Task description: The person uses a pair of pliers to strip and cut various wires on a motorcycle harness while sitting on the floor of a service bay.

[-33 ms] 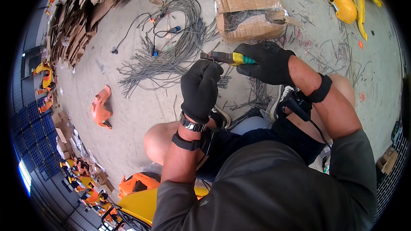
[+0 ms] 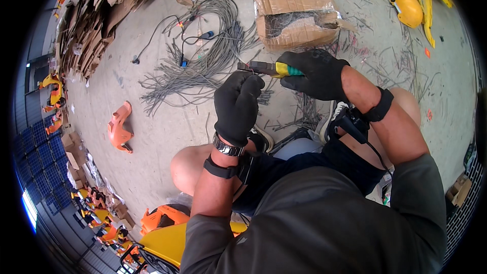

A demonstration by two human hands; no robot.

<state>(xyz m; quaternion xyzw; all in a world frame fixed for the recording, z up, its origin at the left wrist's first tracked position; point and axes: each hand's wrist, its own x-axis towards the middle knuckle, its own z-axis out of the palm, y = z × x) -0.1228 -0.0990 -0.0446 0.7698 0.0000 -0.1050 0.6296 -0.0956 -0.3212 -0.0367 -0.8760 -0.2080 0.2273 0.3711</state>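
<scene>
My right hand (image 2: 317, 73), in a black work glove, is closed around the yellow and green handles of a wire stripper (image 2: 261, 67). The tool's dark head points left, above my left hand. My left hand (image 2: 237, 104), gloved in black too, is held in a pinch just below the jaws. A thin wire (image 2: 252, 72) shows between its fingertips and the tool; the rest of it is hidden by the glove. Beyond both hands, a large bundle of grey cables (image 2: 218, 45) lies on the floor, some with blue connectors (image 2: 207, 35).
A torn cardboard box (image 2: 297, 0) holding wire scraps stands ahead of my hands. Cut cable pieces (image 2: 304, 111) litter the floor by my shoes. Flattened cardboard (image 2: 101, 10) is piled at far left, an orange plastic shell (image 2: 119, 127) lies left, and yellow parts (image 2: 408, 9) lie at far right.
</scene>
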